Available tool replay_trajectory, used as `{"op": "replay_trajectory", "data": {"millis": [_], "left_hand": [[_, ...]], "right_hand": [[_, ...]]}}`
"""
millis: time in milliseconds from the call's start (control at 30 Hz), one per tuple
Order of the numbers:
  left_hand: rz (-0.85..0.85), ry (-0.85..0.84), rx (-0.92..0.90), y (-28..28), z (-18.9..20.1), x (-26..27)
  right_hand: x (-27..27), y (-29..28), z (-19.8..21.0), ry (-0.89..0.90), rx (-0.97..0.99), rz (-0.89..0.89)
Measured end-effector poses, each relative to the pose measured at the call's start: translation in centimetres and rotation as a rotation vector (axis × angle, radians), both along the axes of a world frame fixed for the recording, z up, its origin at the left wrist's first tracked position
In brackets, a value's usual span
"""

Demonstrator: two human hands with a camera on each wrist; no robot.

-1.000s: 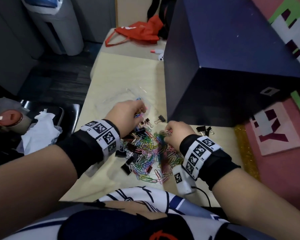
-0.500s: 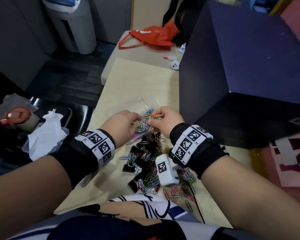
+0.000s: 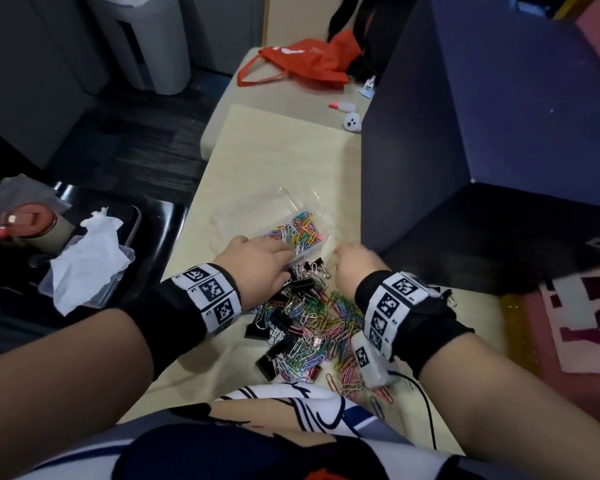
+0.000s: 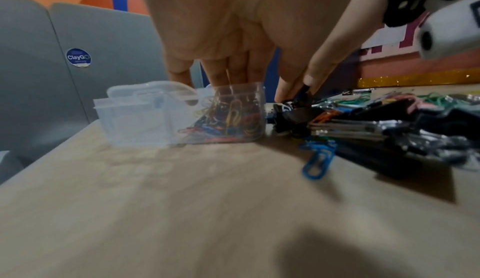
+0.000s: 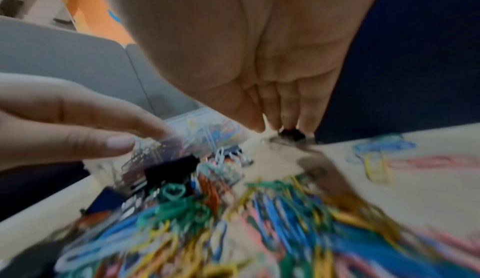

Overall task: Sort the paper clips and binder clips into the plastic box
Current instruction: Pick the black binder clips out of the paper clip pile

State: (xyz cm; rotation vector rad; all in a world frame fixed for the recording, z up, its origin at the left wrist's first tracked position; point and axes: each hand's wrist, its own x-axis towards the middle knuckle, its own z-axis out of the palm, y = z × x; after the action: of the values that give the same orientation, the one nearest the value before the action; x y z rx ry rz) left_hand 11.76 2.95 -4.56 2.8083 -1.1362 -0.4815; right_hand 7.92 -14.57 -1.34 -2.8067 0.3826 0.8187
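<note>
Clear plastic, half full of coloured paper clips [image 3: 300, 232]: the plastic box [image 3: 291, 216] sits on the pale surface [image 3: 278, 157] just past my fingertips, its open lid lying to the far side. My left hand [image 3: 257, 266] reaches its fingers down over the box's near wall, while thumb and forefinger pinch a black binder clip [image 4: 302, 95] at the corner of the box, as the left wrist view shows. My right hand [image 3: 355, 268] hangs just beside it, fingers pressed together and pointing down at another small black binder clip [image 5: 291, 134] on the surface; that view is blurred, so I cannot tell whether the fingertips grip it or only touch it.

Behind both wrists, toward my body, lies the unsorted heap [image 3: 309, 327]: black binder clips tangled with paper clips of many colours.

Everything turns on one short line. The box lies straight ahead of the left hand and slightly left of the right, with the heap on the near side. My left hand is the nearer of the two to the box, and I judge its binder clip belongs in the clear compartment beyond the paper clips, a reach over the full section. Much sorting remains.
</note>
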Motion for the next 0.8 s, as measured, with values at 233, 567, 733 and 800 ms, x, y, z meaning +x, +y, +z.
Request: {"op": "replay_trajectory", "data": {"millis": [233,567,733,800], "left_hand": [[0.021,-0.04,0.01,-0.4,0.8,-0.8],[-0.249,-0.036,0.1,-3.1,2.3,-5.7],[-0.339,0.065,0.242,-4.0,1.0,-7.7],[-0.328,0.054,0.275,-4.4,0.8,-8.0]], "right_hand": [[-4.2,-1.2,-1.6,-0.003,0.053,0.169],[-7.9,-2.8,-2.8,-0.037,0.095,0.211],[-9.2,-3.6,-3.3,-0.076,0.118,0.172],[-9.2,-4.4,-3.3,-0.139,0.115,0.026]]}}
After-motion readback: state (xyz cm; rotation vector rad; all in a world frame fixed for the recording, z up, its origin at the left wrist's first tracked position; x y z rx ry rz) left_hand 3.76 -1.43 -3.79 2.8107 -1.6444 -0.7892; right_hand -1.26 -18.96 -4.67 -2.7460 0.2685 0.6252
